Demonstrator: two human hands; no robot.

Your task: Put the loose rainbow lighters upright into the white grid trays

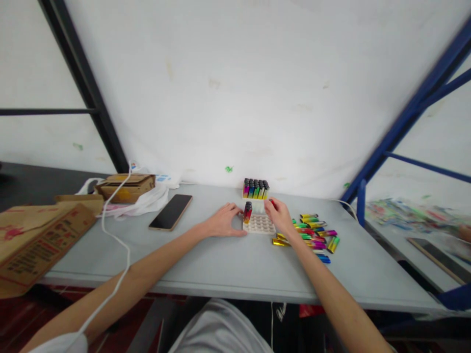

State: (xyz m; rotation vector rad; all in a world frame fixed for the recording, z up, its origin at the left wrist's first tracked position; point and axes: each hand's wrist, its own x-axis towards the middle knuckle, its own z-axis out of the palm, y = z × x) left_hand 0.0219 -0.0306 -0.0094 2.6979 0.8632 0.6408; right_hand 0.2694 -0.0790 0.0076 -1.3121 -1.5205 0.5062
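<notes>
1. White tray (259,225): lies on the grey table (206,267) between both hands; rows of round sockets face up.
2. Red-and-yellow lighter (248,214): 1 unit, black top uppermost, stands upright at the tray's left side.
3. Left hand (225,221): thumb and fingers spread apart at the tray's left edge, fingertips near the upright lighter. Firm contact cannot be confirmed.
4. Right hand (278,215): fingers bent together at the tray's far right corner. Whether they grip anything cannot be told.
5. Block of lighters (255,189): upright, black tops in rows, behind the tray near the wall.
6. Loose lighters (312,234): metallic gold, green, red, purple and blue, piled right of the tray. Markings too small to read.
7. Large carton (47,240): at left; dark printed characters and a red graphic on its sides, illegible.
8. Small carton (127,188): rests on a white plastic bag (156,198); lettering unreadable.
9. Phone (171,212): dark screen up, left of the left hand.
</notes>
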